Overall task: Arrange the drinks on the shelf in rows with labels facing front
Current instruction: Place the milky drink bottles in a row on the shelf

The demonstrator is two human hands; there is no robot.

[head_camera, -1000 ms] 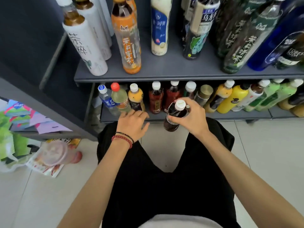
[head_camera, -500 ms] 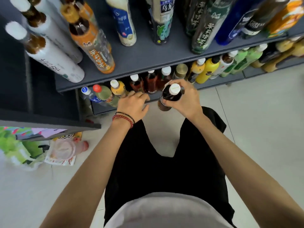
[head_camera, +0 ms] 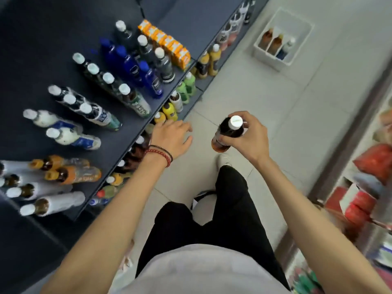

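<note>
We see the dark bottle [head_camera: 228,134] out in front of the grey shelf [head_camera: 127,143], clear of its front edge and over the tiled floor [head_camera: 265,85]. It is a small clear plastic bottle full of dark brown, almost black drink, with a white screw cap. An orange-brown label band wraps its lower part, and the print is too blurred for us to read. The bottle tilts, cap toward us. The right hand [head_camera: 250,136] grips it, thumb and curled fingers wrapped round its shoulder and body. The left hand [head_camera: 172,135] holds nothing. Its fingers are straight and loosely spread, palm down, at the shelf's front edge above the lower-tier bottles [head_camera: 168,108]; we cannot tell whether it touches them. Beaded bracelets [head_camera: 162,154] circle that wrist. Blue bottles [head_camera: 131,68] stand in a row on the shelf's upper tier.
</note>
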